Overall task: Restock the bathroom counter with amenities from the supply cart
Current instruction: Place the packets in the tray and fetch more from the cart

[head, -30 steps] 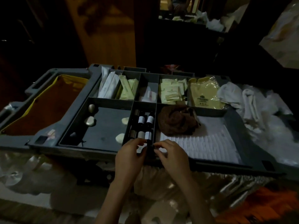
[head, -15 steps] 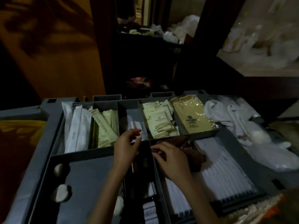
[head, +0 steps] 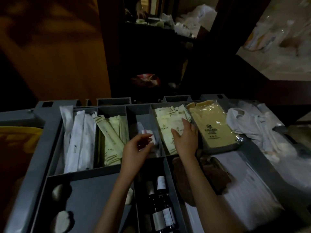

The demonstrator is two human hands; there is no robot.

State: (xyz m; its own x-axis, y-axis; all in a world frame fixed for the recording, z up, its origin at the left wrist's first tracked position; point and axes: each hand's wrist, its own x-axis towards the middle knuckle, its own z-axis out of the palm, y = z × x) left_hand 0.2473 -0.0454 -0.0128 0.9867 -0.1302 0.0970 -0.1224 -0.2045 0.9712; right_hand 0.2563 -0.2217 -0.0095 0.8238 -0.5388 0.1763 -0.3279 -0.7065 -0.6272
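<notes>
The grey supply cart tray (head: 50, 140) fills the lower view, split into compartments. My right hand (head: 185, 138) lies with straight fingers on a stack of cream sachets (head: 165, 126) in the back row. My left hand (head: 136, 148) hovers over the middle back compartment, fingers loosely curled with a gap to the thumb, just beside small clear packets (head: 145, 132); nothing is plainly held. Dark bottles with white labels (head: 161, 209) stand in the narrow front compartment under my left forearm.
Long white packets (head: 79, 140) and long cream packets (head: 112, 137) fill the back left compartments. A yellow bagged item (head: 212, 126) lies back right, a brown cloth (head: 213, 179) on white folded linen (head: 249, 195). Round soaps (head: 61, 219) sit front left. White cloths (head: 252, 126) are heaped at right.
Both hands left the bottle compartment and reached to the back row. The right hand went onto the cream sachets, the left over the clear packets. The view moved closer.
</notes>
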